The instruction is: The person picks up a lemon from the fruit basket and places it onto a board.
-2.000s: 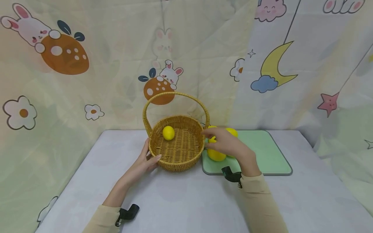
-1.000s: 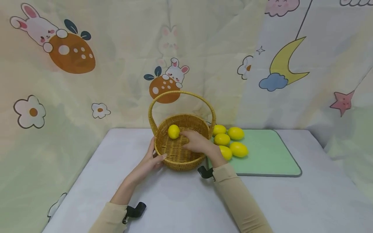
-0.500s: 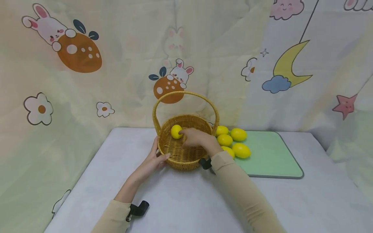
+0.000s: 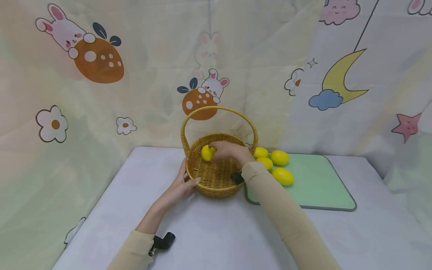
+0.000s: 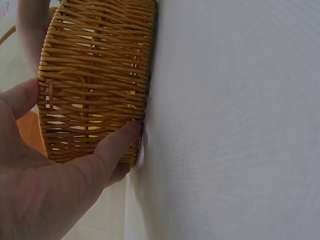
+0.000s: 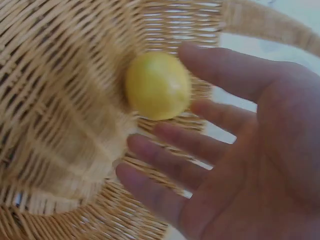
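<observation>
We see one lemon (image 4: 207,153) inside the basket (image 4: 216,183), at its far left wall. Our right hand (image 4: 229,150) is in the basket just beside this lemon – the fingers (image 6: 165,170) are spread and relaxed, and they hold nothing. Our left hand (image 4: 183,183) rests on the outside of the basket wall, on the near left side, with straight fingers and the thumb (image 5: 117,145) pressed to the weave. The basket stands on the white worktop (image 4: 216,232). Just right of it lies a green mat (image 4: 317,187) with four more lemons (image 4: 281,167) – close together, near the basket.
</observation>
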Demonstrator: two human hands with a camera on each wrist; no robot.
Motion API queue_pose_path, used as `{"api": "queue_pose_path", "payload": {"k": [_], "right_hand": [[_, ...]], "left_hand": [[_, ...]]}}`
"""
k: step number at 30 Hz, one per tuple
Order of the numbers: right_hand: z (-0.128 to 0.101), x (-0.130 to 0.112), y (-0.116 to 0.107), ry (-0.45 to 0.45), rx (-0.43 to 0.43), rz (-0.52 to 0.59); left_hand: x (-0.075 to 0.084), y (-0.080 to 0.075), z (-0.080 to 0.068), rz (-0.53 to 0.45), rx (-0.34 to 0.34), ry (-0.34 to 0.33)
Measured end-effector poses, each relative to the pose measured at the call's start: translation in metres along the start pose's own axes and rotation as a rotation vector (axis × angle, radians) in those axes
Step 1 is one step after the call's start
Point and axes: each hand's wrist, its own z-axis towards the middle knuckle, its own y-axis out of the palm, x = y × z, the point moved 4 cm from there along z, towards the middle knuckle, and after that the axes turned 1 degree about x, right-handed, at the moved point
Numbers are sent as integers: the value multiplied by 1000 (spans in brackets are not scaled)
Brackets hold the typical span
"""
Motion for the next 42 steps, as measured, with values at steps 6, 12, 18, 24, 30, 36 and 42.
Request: {"api": "queue_pose_path", "payload": {"k": [6, 12, 18, 24, 30, 36, 42], "right_hand": [[10, 8, 8, 35, 0, 104], [18, 2, 11, -13, 17, 70], [27, 3, 19, -8, -15, 5], [28, 4, 22, 5, -26, -16], [27, 5, 18, -21, -34, -77], [24, 1, 11, -66, -34, -114], [14, -8, 0, -117, -27, -176]], "left_hand": [[-1, 5, 3, -13, -11, 15], [1, 10, 5, -24, -10, 12], [2, 11, 5, -5, 7, 3], [2, 12, 5, -8, -3, 2], [1, 10, 4, -16, 3, -4], [1, 6, 3, -2, 11, 3], [2, 2, -1, 14, 11, 4]]}}
